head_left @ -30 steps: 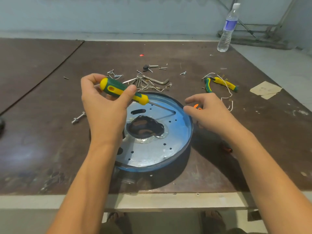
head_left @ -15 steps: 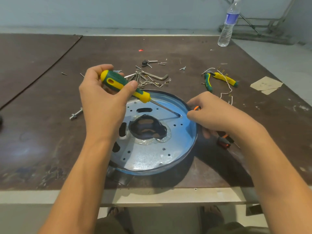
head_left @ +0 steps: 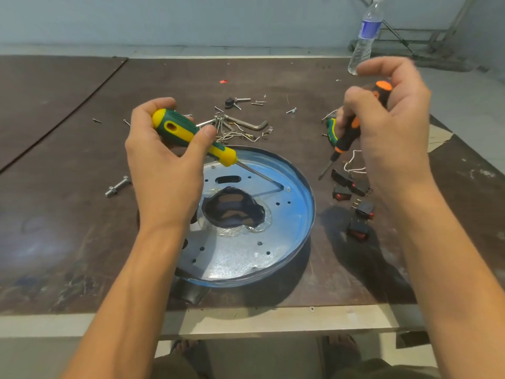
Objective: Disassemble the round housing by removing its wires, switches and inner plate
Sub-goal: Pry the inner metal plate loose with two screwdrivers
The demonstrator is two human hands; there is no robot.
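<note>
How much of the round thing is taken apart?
Done: switches lie loose on the table beside the housing. In hand: the left hand holds a yellow screwdriver, tip on the inner plate; the right hand holds an orange screwdriver. Left: the plate sits inside, not yet out.

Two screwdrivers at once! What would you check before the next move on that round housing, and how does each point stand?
1. Grip of left hand on green-yellow screwdriver: ok.
2. Its tip seated in the screw on the inner plate: cannot tell.
3. Grip of right hand on orange-black screwdriver: ok.
4. A hand steadying the housing: not ok, neither grips it.
5. The switches out, lying on the table: ok.
</note>
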